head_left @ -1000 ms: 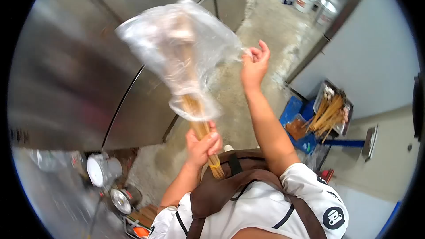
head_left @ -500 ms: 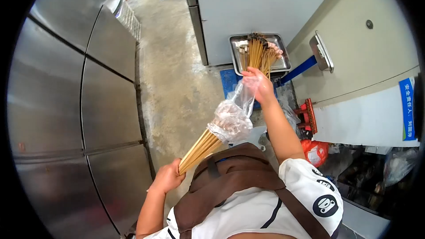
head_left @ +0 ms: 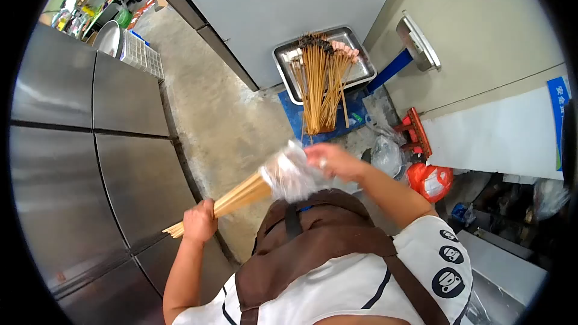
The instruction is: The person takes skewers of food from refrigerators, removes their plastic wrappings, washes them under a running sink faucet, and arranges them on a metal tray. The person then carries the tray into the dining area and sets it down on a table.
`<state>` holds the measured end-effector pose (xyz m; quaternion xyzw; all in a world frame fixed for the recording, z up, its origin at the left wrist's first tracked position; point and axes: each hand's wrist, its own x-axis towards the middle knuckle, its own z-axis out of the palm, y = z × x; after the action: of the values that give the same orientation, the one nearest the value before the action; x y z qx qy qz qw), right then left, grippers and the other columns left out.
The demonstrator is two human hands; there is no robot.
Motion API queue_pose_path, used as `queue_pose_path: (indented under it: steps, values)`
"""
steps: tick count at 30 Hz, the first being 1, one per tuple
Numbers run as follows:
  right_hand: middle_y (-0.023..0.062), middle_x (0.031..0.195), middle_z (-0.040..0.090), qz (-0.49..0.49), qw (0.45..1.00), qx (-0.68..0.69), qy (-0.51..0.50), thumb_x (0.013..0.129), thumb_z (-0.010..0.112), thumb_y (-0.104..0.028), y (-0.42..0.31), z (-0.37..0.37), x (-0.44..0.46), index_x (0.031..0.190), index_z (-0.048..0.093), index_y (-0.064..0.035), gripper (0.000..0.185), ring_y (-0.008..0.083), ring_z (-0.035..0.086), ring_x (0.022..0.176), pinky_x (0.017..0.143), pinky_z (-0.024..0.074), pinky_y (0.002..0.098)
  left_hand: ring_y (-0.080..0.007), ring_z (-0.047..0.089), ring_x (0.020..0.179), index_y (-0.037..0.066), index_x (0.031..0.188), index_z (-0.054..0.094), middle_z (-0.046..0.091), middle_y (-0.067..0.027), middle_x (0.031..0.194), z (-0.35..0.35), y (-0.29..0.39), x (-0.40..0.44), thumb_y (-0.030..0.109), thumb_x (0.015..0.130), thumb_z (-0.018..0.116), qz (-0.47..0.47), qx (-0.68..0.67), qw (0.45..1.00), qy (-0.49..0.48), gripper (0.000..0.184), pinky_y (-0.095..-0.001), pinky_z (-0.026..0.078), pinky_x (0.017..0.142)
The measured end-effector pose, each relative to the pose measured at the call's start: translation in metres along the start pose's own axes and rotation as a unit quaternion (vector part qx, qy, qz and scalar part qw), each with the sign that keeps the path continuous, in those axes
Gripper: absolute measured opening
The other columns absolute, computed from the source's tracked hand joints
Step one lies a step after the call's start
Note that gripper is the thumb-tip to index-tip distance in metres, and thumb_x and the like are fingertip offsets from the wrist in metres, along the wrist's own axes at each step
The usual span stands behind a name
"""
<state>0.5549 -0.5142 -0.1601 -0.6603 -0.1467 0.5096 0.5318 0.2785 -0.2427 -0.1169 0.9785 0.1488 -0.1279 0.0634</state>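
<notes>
My left hand [head_left: 199,221] is closed round a bundle of wooden skewers [head_left: 241,195], near their bare lower ends. Clear plastic bag [head_left: 291,171] wraps the far end of the bundle, and what is inside it is blurred. At the right edge of that plastic is my right hand [head_left: 332,161], its fingers bent on the film. Beyond both hands a metal tray [head_left: 288,87] holds many more skewers [head_left: 319,90] with dark and pink pieces on their tips; their sticks hang over the near rim.
Steel cabinet doors [head_left: 141,186] line the left side. A white basket [head_left: 141,57] stands at the back left. On the right are a platform scale [head_left: 418,42], a red stool [head_left: 416,132] and a red bag [head_left: 429,180]. Blue plastic [head_left: 292,114] lies under the tray.
The wrapped bundle has moved left and lies flatter, my left hand moving left with it. My right hand has come down from near the tray to the wrapped end. The view has turned right.
</notes>
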Motion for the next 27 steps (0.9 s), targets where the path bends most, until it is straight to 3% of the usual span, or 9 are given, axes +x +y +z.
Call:
queue_pose_path:
  steps: [3, 7, 13, 15, 18, 20, 22, 25, 27]
  values:
    - [0.0070, 0.086, 0.057, -0.098, 0.834, 0.529, 0.122, 0.084, 0.050, -0.009, 0.007, -0.058, 0.027, 0.111, 0.052, 0.0006, 0.029, 0.0039, 0.040, 0.047, 0.040, 0.0311, 0.0144, -0.0346, 0.059, 0.064, 0.007, 0.080, 0.046, 0.058, -0.0141, 0.070, 0.010, -0.051, 0.020, 0.007, 0.064, 0.064, 0.017, 0.004, 1.000, 0.003, 0.024, -0.0444, 0.046, 0.056]
    - [0.0116, 0.085, 0.060, -0.177, 0.683, 0.600, 0.377, 0.086, 0.045, -0.001, 0.018, -0.132, 0.024, 0.095, 0.052, 0.0015, 0.012, 0.0093, 0.046, 0.054, 0.044, 0.0362, 0.0185, -0.0342, 0.059, 0.064, 0.008, 0.081, 0.047, 0.058, -0.0135, 0.070, -0.005, -0.081, 0.036, 0.008, 0.065, 0.063, 0.047, -0.019, 0.999, -0.014, 0.023, -0.0436, 0.047, 0.057]
    - [0.0108, 0.094, 0.055, -0.143, 0.775, 0.400, 0.467, 0.083, 0.047, 0.000, 0.116, -0.212, -0.031, 0.115, 0.043, 0.0020, 0.032, 0.0122, 0.051, 0.063, 0.053, 0.0446, 0.0256, -0.0352, 0.059, 0.068, 0.009, 0.083, 0.053, 0.062, -0.0141, 0.074, 0.006, -0.112, 0.059, 0.015, 0.068, 0.064, 0.035, -0.106, 0.991, -0.067, 0.020, -0.0437, 0.046, 0.059]
    - [0.0122, 0.092, 0.054, -0.058, 0.732, 0.275, 0.621, 0.080, 0.050, 0.001, 0.118, -0.193, -0.055, 0.121, 0.038, 0.0029, 0.043, 0.0149, 0.054, 0.065, 0.056, 0.0478, 0.0277, -0.0341, 0.060, 0.070, 0.007, 0.085, 0.055, 0.062, -0.0162, 0.075, 0.015, -0.101, 0.068, 0.017, 0.070, 0.067, -0.005, -0.149, 0.985, -0.088, 0.022, -0.0413, 0.047, 0.061]
    - [0.0178, 0.097, 0.055, 0.101, 0.745, 0.110, 0.650, 0.074, 0.055, 0.002, 0.143, -0.186, -0.089, 0.127, 0.032, 0.0041, 0.057, 0.0265, 0.058, 0.078, 0.070, 0.0500, 0.0332, -0.0162, 0.053, 0.062, 0.000, 0.093, 0.055, 0.056, -0.0086, 0.066, 0.028, -0.080, 0.086, 0.019, 0.074, 0.071, -0.086, -0.357, 0.921, -0.127, 0.032, -0.0323, 0.045, 0.059]
    - [0.0231, 0.109, 0.053, 0.187, 0.599, -0.356, 0.692, 0.071, 0.057, 0.001, 0.217, -0.215, -0.097, 0.130, 0.029, 0.0052, 0.066, 0.0348, 0.055, 0.097, 0.085, 0.0449, 0.0372, -0.0109, 0.045, 0.056, 0.001, 0.094, 0.054, 0.050, -0.0035, 0.063, 0.043, -0.063, 0.101, 0.022, 0.082, 0.063, -0.089, -0.504, 0.850, -0.126, 0.025, -0.0266, 0.040, 0.052]
    - [0.0248, 0.120, 0.048, 0.092, 0.690, -0.373, 0.613, 0.068, 0.058, 0.000, 0.153, -0.163, -0.075, 0.129, 0.031, 0.0066, 0.066, 0.0370, 0.048, 0.110, 0.094, 0.0380, 0.0370, -0.0095, 0.043, 0.053, 0.002, 0.093, 0.053, 0.049, -0.0025, 0.062, 0.044, -0.039, 0.119, 0.021, 0.086, 0.059, -0.106, -0.570, 0.802, -0.146, 0.022, -0.0244, 0.038, 0.049]
    - [0.0144, 0.110, 0.058, 0.011, 0.880, -0.112, 0.462, 0.081, 0.057, -0.007, 0.089, -0.078, -0.013, 0.128, 0.039, -0.0050, 0.051, 0.0184, 0.058, 0.088, 0.076, 0.0480, 0.0315, -0.0083, 0.038, 0.047, 0.003, 0.092, 0.050, 0.048, -0.0026, 0.060, 0.035, -0.003, 0.150, 0.022, 0.092, 0.048, -0.086, -0.671, 0.712, -0.186, 0.019, -0.0213, 0.034, 0.044]
    - [0.0150, 0.110, 0.058, -0.060, 0.957, 0.086, 0.271, 0.089, 0.053, -0.017, 0.054, -0.038, 0.027, 0.130, 0.035, -0.0044, 0.046, 0.0215, 0.059, 0.095, 0.083, 0.0469, 0.0341, -0.0100, 0.042, 0.045, 0.003, 0.089, 0.047, 0.049, -0.0035, 0.059, 0.025, 0.023, 0.170, 0.024, 0.095, 0.041, -0.064, -0.697, 0.685, -0.202, 0.022, -0.0216, 0.036, 0.042]
